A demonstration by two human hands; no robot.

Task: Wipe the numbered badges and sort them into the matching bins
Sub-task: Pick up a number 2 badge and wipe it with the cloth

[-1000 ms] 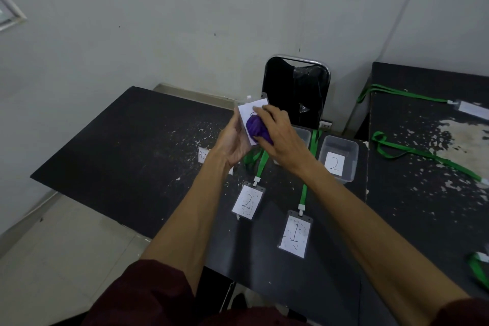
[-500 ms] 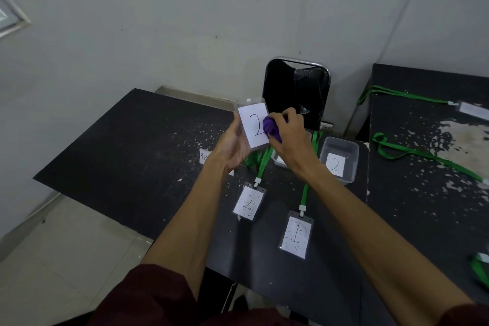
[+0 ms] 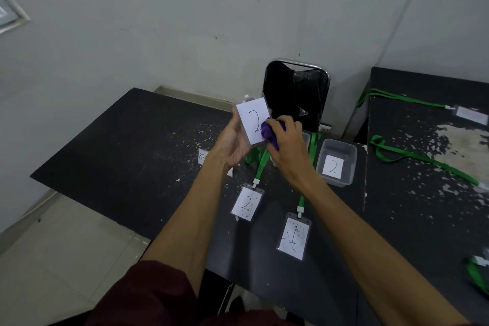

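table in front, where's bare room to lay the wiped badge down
Free: the table's wide left half, left of the left hand, and the strip between the lying 1 badge and the 2 bin. Crowded: the middle, where the lying 2 badge, green lanyards and both bins cluster.

The tabletop [image 3: 127,156] is matt black, its coating chipped in pale flecks. The held badge [image 3: 252,120] shows white paper in a clear glossy sleeve. The wiping cloth [image 3: 268,133] is soft purple fabric. The bin [image 3: 337,164] is translucent grey plastic; the chair [image 3: 296,95] has glossy black padding and a shiny metal frame.
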